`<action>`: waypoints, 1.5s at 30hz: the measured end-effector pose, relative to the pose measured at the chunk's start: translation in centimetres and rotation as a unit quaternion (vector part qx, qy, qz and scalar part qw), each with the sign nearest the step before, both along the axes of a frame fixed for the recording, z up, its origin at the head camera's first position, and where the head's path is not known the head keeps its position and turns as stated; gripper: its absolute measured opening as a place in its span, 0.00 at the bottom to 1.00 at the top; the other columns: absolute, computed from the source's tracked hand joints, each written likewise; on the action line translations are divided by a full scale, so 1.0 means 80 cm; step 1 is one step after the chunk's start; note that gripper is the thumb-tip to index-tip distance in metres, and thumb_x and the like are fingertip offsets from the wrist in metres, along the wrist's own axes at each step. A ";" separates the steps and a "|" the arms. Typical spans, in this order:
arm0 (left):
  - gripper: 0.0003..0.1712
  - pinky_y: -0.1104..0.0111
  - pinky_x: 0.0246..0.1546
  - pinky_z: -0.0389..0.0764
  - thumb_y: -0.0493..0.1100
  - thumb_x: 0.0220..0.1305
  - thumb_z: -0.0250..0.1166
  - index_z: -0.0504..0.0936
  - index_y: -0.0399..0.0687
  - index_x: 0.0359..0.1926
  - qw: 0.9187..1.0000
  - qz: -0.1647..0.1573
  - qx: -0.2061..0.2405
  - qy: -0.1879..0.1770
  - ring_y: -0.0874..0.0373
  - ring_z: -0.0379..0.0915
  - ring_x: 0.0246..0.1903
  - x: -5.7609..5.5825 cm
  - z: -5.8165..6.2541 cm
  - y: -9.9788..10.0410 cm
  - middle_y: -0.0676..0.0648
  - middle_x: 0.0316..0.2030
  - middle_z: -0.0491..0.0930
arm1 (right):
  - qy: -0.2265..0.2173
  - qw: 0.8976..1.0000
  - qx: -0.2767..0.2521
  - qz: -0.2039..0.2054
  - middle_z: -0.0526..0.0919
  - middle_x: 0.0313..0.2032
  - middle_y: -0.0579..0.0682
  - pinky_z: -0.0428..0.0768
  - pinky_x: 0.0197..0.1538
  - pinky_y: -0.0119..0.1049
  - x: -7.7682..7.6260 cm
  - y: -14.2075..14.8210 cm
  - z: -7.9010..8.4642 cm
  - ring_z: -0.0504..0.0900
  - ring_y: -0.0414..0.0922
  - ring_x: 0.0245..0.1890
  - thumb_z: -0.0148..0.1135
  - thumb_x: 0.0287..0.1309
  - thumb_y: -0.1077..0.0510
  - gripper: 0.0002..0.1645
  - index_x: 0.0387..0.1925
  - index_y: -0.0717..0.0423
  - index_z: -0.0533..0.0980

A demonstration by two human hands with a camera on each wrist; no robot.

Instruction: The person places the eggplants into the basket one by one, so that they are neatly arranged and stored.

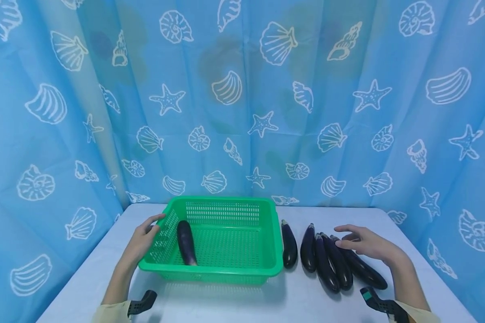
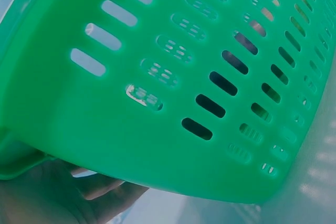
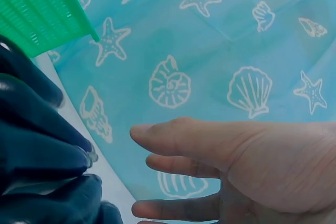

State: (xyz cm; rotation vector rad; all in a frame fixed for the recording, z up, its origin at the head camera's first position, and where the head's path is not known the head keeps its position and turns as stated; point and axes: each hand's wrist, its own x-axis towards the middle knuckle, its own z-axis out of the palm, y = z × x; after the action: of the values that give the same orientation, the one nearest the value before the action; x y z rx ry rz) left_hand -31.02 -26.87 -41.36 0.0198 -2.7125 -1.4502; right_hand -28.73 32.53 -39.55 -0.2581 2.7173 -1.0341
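Note:
A green plastic basket (image 1: 222,271) with slotted walls stands on the table, and a dark purple eggplant (image 1: 186,242) lies inside at its left. My left hand (image 1: 139,242) is at the basket's left rim, its fingers loosely extended; the left wrist view shows them partly hidden behind the basket wall (image 2: 121,129). Right of the basket, several eggplants (image 1: 325,264) lie side by side, stems pointing away from me. Over the rightmost ones hovers my right hand (image 1: 368,242), thumb and fingers apart. In the right wrist view, nothing lies between those fingers.
A white-covered table (image 1: 210,305) carries everything. Behind it and along both sides hangs a blue curtain (image 1: 242,116) printed with white shells and starfish. One eggplant (image 1: 289,246) lies close against the basket's right side.

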 end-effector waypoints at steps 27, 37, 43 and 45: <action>0.27 0.38 0.62 0.65 0.45 0.76 0.40 0.61 0.52 0.73 1.000 0.004 -0.008 -0.006 0.35 0.64 0.65 -0.002 0.000 0.004 0.31 0.69 0.64 | -0.033 0.999 0.000 -0.013 0.73 0.59 0.72 0.80 0.51 0.60 -0.001 0.028 -0.021 0.79 0.63 0.54 0.61 0.64 0.48 0.36 0.66 0.64 0.66; 0.27 0.43 0.58 0.70 0.45 0.76 0.41 0.62 0.51 0.73 1.000 0.002 -0.011 0.006 0.36 0.67 0.62 -0.003 -0.003 0.002 0.32 0.68 0.66 | -0.055 0.998 -0.002 -0.011 0.73 0.60 0.72 0.80 0.51 0.61 -0.005 0.034 -0.025 0.78 0.64 0.55 0.61 0.64 0.50 0.34 0.65 0.63 0.67; 0.26 0.57 0.45 0.71 0.45 0.76 0.41 0.64 0.51 0.72 0.999 0.005 -0.029 0.015 0.44 0.71 0.51 -0.005 -0.003 0.003 0.33 0.63 0.71 | -0.069 0.997 -0.016 -0.010 0.73 0.60 0.71 0.80 0.50 0.60 -0.003 0.041 -0.031 0.78 0.64 0.54 0.61 0.64 0.52 0.33 0.65 0.63 0.68; 0.26 0.54 0.48 0.72 0.46 0.76 0.41 0.64 0.51 0.72 1.000 0.006 -0.028 0.013 0.42 0.71 0.55 -0.005 -0.003 0.002 0.33 0.64 0.70 | -0.072 0.997 -0.023 -0.011 0.73 0.60 0.71 0.80 0.50 0.60 -0.003 0.043 -0.033 0.79 0.63 0.54 0.61 0.63 0.52 0.32 0.65 0.62 0.68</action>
State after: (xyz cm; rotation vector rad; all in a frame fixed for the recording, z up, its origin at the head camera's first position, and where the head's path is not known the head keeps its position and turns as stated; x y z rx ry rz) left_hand -31.42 -26.68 -41.60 0.0155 -2.7253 -1.3618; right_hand -28.93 35.98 -42.16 -0.1552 2.5748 -1.0785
